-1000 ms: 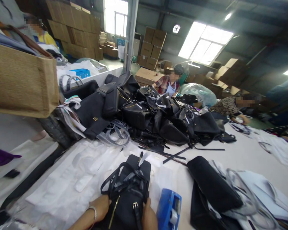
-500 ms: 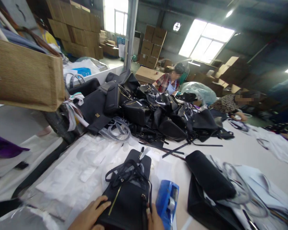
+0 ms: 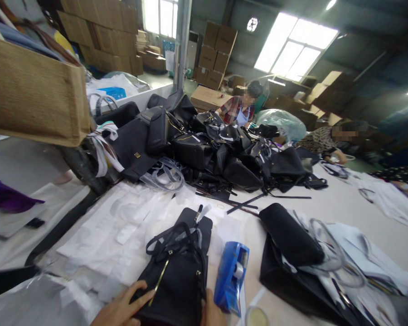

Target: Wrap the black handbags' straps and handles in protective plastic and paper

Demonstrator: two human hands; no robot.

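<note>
A black backpack (image 3: 177, 276) with a slanting gold zip lies on the table in front of me, its straps bunched near the top and a white tag at its far end. My left hand (image 3: 120, 308) grips its lower left edge, fingers stretched over the front beside the zip. On the lower right side, my right hand (image 3: 212, 311) presses against the backpack, its fingers partly hidden behind the edge and cut off by the frame. A blue tape dispenser (image 3: 231, 276) stands just right of that hand.
Black bags (image 3: 204, 149) are heaped across the table's far side. White wrapping sheets (image 3: 98, 226) lie left, and another black bag (image 3: 289, 235) with clear tubing lies right. A roll of tape (image 3: 256, 316) shows at the bottom. One co-worker (image 3: 240, 108) sits beyond the heap, another person (image 3: 318, 138) further right.
The view has tilted and shifted slightly, so a tape roll now shows at the bottom. My hands keep their places on the backpack's two sides.
</note>
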